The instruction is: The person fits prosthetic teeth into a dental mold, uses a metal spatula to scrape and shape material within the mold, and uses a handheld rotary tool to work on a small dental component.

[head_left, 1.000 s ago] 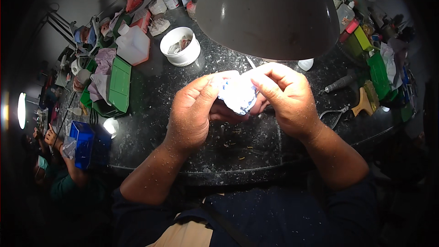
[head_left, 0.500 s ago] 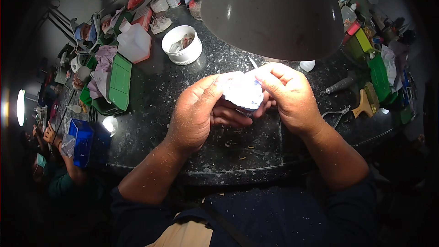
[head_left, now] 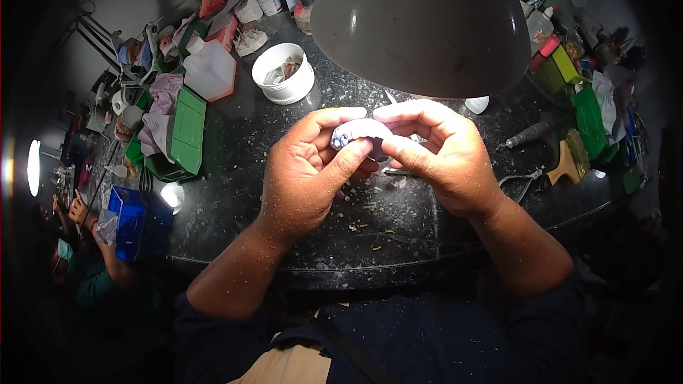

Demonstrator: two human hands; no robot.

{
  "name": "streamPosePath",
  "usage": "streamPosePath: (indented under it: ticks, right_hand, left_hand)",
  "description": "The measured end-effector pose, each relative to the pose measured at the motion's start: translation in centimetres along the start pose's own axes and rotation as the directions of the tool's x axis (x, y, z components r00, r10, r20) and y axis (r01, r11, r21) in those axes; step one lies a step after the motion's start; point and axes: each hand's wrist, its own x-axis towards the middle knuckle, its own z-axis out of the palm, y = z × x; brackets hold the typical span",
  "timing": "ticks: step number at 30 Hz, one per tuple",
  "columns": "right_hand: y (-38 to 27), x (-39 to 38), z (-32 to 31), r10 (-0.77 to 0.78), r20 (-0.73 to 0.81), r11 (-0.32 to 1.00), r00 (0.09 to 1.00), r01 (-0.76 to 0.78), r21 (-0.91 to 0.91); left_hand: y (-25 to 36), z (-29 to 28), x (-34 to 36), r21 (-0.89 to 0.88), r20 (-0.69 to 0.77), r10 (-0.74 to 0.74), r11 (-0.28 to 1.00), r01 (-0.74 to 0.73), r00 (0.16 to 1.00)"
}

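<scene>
A small white plaster dental cast [head_left: 361,129], curved and marked with blue at its left end, is held up above the dark bench under the lamp. My left hand [head_left: 302,163] grips it, thumb on the near side and fingers behind. From the other side my right hand [head_left: 452,156] curls around the cast's right end, its thumb and fingertips at the edge. Fingers cover much of the underside. Below my right fingers a thin grey piece shows, too little of it to name.
A grey lamp shade [head_left: 427,28] hangs low just beyond my hands. Behind stands a white tub [head_left: 284,89]; green bins [head_left: 188,128] and a plastic jug [head_left: 210,67] are left. Rightward lie a handpiece [head_left: 528,134], pliers [head_left: 523,181] and a brush [head_left: 567,163]. Debris dusts the bench [head_left: 398,242].
The cast has been turned from its broad, brightly lit face to a narrower curved edge showing blue marks. Both hands shifted their fingers around it; the right thumb moved lower.
</scene>
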Motion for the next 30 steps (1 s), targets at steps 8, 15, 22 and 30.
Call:
streamPosePath:
  ticks: [8, 15, 22, 30]
  right_hand:
    - [0.4, 0.1, -0.2, -0.083, 0.028, 0.995, 0.996, 0.082, 0.055]
    - [0.0, 0.0, -0.1, -0.072, 0.043, 0.995, 0.997, 0.068, 0.079]
    - [-0.2, 0.0, -0.2, -0.056, 0.055, 0.997, 0.997, 0.053, 0.058]
    - [0.2, -0.1, -0.3, -0.053, 0.038, 0.998, 0.998, 0.052, 0.028]
  left_hand:
    - [0.0, 0.0, -0.1, 0.064, 0.030, 0.158, 0.985, -0.160, 0.987]
    - [-0.5, -0.5, -0.1, 0.178, 0.040, 0.251, 0.951, -0.254, 0.967]
    - [-0.2, -0.9, 0.0, 0.414, 0.078, 0.345, 0.842, -0.346, 0.935]
    - [-0.2, -0.6, -0.3, 0.390, 0.022, 0.328, 0.867, -0.310, 0.944]
